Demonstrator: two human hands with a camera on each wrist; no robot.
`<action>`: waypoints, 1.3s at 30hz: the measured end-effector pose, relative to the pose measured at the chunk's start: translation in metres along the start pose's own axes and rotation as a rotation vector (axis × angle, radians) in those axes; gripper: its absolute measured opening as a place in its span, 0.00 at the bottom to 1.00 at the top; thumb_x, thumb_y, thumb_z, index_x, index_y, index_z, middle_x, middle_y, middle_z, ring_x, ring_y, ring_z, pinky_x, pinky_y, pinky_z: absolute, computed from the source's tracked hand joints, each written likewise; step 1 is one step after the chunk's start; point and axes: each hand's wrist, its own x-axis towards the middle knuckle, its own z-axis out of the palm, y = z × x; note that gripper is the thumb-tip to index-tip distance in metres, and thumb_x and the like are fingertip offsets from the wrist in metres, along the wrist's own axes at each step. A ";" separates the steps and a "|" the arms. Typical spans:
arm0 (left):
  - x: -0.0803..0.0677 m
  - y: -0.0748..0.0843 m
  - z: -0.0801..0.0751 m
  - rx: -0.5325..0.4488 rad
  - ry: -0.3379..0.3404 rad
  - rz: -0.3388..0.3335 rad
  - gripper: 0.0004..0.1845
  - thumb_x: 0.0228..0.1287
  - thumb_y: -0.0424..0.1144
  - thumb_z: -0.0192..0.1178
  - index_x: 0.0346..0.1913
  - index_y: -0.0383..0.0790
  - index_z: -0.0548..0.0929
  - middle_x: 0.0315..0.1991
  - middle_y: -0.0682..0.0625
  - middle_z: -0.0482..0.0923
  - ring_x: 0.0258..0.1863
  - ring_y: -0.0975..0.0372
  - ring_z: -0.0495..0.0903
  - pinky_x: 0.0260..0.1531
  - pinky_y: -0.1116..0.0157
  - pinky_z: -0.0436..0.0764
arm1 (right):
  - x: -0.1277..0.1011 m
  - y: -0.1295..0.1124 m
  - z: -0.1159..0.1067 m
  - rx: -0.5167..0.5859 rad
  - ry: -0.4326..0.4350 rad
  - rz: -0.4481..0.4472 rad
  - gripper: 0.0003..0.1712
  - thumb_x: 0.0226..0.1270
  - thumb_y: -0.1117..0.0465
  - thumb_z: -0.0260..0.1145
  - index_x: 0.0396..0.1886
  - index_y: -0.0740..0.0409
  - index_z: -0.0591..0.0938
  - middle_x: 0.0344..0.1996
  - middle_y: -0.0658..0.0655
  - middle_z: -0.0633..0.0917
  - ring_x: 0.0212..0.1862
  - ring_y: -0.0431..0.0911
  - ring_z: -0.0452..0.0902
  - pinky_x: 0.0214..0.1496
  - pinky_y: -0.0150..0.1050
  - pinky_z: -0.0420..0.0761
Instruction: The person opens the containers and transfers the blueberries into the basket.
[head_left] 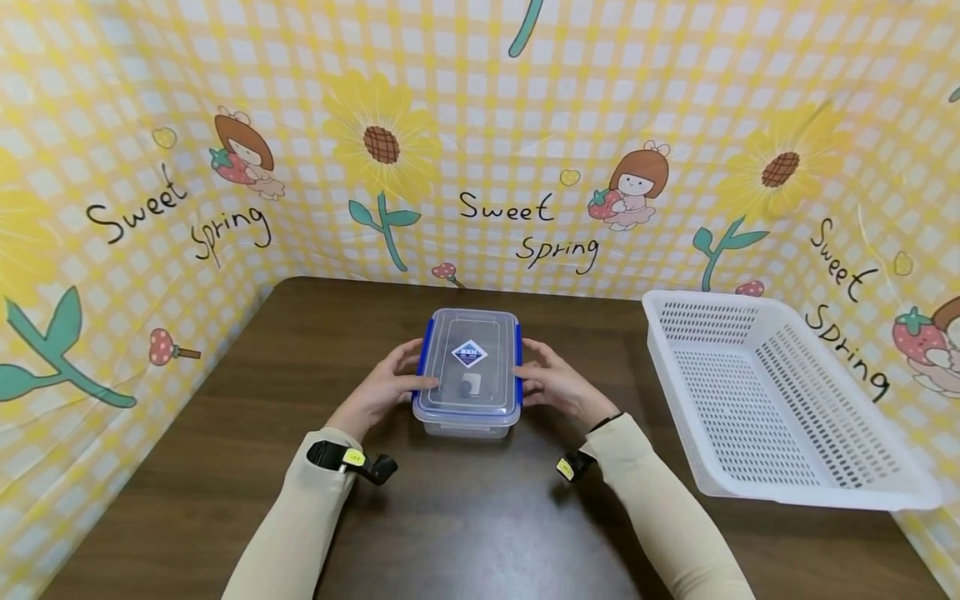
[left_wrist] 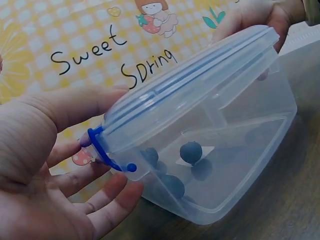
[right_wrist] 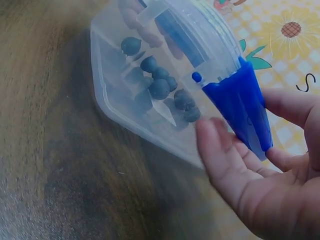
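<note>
A clear plastic food container (head_left: 472, 333) with a lid and blue side latches stands on the table in front of me. My left hand (head_left: 381, 387) holds its left side, thumb on the lid's edge, fingers spread by the blue latch (left_wrist: 103, 150). At the opposite side my right hand (head_left: 562, 385) grips around the other blue latch (right_wrist: 240, 102), thumb above and fingers beneath. Inside, several round dark-blue fruits, like blueberries (right_wrist: 159, 88), lie on the bottom near a small white square (left_wrist: 204, 155). A blue diamond sticker (head_left: 469, 353) marks the lid.
A white perforated plastic basket (head_left: 682, 417) sits to the right on the dark wooden table (head_left: 247, 400). Yellow checked cloth (head_left: 480, 150) with flowers and lettering hangs behind and along both sides. Each wrist wears a black strap with a small camera.
</note>
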 end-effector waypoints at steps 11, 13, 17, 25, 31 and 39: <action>0.002 0.000 -0.002 -0.030 0.007 -0.042 0.46 0.60 0.33 0.70 0.78 0.49 0.57 0.73 0.38 0.58 0.58 0.44 0.75 0.49 0.50 0.83 | -0.002 -0.005 -0.006 0.038 -0.039 0.045 0.44 0.69 0.70 0.60 0.79 0.51 0.51 0.28 0.56 0.85 0.28 0.47 0.84 0.32 0.42 0.87; 0.002 0.000 -0.002 -0.019 0.015 -0.052 0.46 0.60 0.34 0.71 0.77 0.49 0.58 0.73 0.39 0.58 0.59 0.43 0.74 0.49 0.49 0.83 | -0.001 -0.006 -0.006 0.037 -0.041 0.045 0.44 0.68 0.71 0.60 0.79 0.52 0.52 0.27 0.56 0.85 0.27 0.47 0.83 0.31 0.42 0.87; 0.002 0.000 -0.002 -0.003 0.024 -0.062 0.47 0.59 0.34 0.72 0.78 0.49 0.57 0.72 0.39 0.59 0.57 0.44 0.75 0.45 0.51 0.84 | 0.001 -0.006 -0.006 0.022 -0.033 0.041 0.43 0.67 0.72 0.60 0.78 0.54 0.52 0.27 0.58 0.84 0.25 0.47 0.83 0.29 0.42 0.87; 0.003 0.004 -0.001 0.032 0.031 -0.066 0.46 0.58 0.35 0.72 0.77 0.50 0.59 0.72 0.39 0.60 0.58 0.43 0.73 0.43 0.52 0.85 | 0.004 -0.009 -0.005 -0.022 -0.005 0.042 0.41 0.65 0.72 0.58 0.75 0.55 0.53 0.25 0.59 0.82 0.23 0.48 0.81 0.27 0.43 0.87; 0.002 0.007 0.000 0.065 0.043 -0.082 0.46 0.57 0.37 0.73 0.76 0.52 0.60 0.72 0.41 0.61 0.61 0.43 0.71 0.46 0.50 0.83 | 0.004 -0.016 0.001 -0.070 0.020 0.061 0.41 0.61 0.72 0.57 0.72 0.55 0.52 0.25 0.61 0.79 0.22 0.49 0.80 0.24 0.42 0.86; 0.003 0.008 0.003 0.081 0.059 -0.082 0.47 0.57 0.36 0.73 0.77 0.51 0.59 0.71 0.40 0.62 0.57 0.44 0.74 0.39 0.54 0.85 | 0.009 -0.020 0.006 -0.146 0.034 0.079 0.40 0.58 0.73 0.57 0.68 0.56 0.50 0.24 0.63 0.79 0.20 0.50 0.79 0.24 0.44 0.86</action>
